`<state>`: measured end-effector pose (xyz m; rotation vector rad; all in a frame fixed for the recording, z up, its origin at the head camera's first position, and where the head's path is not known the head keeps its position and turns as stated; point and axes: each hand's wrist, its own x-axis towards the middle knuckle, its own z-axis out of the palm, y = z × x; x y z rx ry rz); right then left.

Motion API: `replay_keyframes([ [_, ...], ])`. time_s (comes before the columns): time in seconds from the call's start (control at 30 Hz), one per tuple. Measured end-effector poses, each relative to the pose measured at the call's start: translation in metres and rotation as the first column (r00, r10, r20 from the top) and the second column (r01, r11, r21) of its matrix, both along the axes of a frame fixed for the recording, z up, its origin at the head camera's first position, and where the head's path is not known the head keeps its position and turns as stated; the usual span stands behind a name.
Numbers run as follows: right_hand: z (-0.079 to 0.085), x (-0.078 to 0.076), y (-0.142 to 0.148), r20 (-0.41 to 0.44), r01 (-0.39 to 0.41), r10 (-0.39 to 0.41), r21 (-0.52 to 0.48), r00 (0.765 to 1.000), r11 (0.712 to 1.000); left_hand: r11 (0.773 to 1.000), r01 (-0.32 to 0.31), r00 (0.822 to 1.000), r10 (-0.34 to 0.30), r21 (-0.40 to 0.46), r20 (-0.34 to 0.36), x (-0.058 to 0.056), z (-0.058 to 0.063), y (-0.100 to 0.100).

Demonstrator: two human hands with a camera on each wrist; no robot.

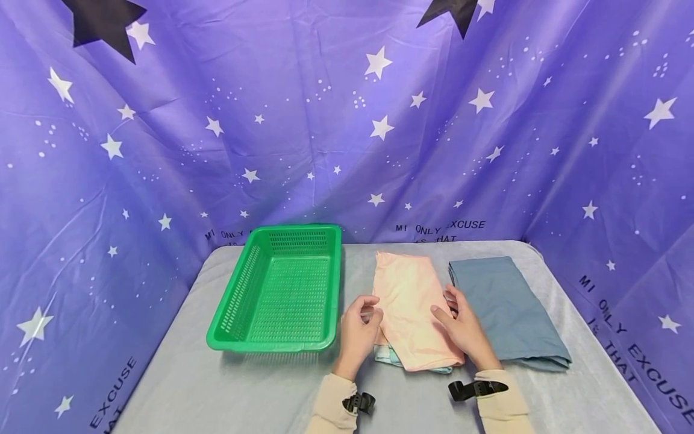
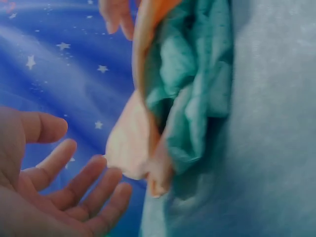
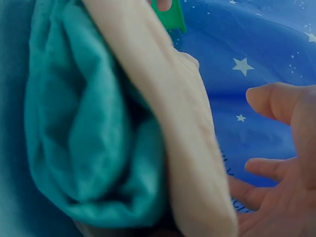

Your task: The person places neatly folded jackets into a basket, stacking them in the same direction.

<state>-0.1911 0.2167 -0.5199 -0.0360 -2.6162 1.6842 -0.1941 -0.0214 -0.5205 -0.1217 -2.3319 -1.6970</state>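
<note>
Folded peach cloth [image 1: 409,301]: long axis front to back, between loosely spread left hand [image 1: 358,333] and likewise spread right hand [image 1: 468,331], about equally near each, pinched by neither.

Layout on the table [image 1: 401,404], head view, the upper cloth [image 1: 411,301] taken as dial centre: the lower cloth [image 1: 386,355] lies directly beneath it, its edge emerging at 6 o'clock; the basket [image 1: 338,289] stands at 9 o'clock, just apart; the side cloth [image 1: 515,307] lies at 3 o'clock, near. The left hand [image 1: 358,330] is at 8 o'clock, between basket and upper cloth; the right hand [image 1: 468,330] is at 4 o'clock, between the upper and side cloths. The curtain [image 1: 303,150] hangs behind all, at 12 o'clock
</note>
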Motion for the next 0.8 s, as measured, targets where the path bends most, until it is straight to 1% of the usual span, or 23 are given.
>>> replay_keyframes([
  [0.1,-0.003,0.0,-0.003,0.018,0.009,-0.009,0.027,1.0,1.0,0.998,-0.047,0.999,0.048,-0.039,0.015,-0.002,-0.006,0.004],
  [0.2,-0.006,-0.001,-0.006,0.025,0.018,-0.02,0.068,0.999,0.998,0.994,-0.064,0.997,0.068,-0.084,0.044,-0.003,-0.011,0.007],
  [0.27,-0.008,-0.001,-0.007,0.029,0.023,-0.026,0.105,0.999,0.994,0.993,-0.053,0.996,0.06,-0.106,0.065,-0.004,-0.013,0.009],
  [0.4,-0.012,-0.003,-0.008,0.044,0.025,-0.033,0.155,0.998,0.988,0.993,-0.005,0.994,0.017,-0.118,0.105,-0.006,-0.019,0.013],
  [0.6,-0.012,-0.003,-0.01,0.078,0.041,-0.053,0.15,0.996,0.988,0.987,0.025,0.987,0.001,-0.161,0.159,-0.008,-0.024,0.019],
  [0.8,-0.012,-0.003,-0.011,0.12,0.059,-0.076,0.143,0.99,0.988,0.986,0.052,0.98,-0.02,-0.159,0.197,-0.01,-0.024,0.024],
])
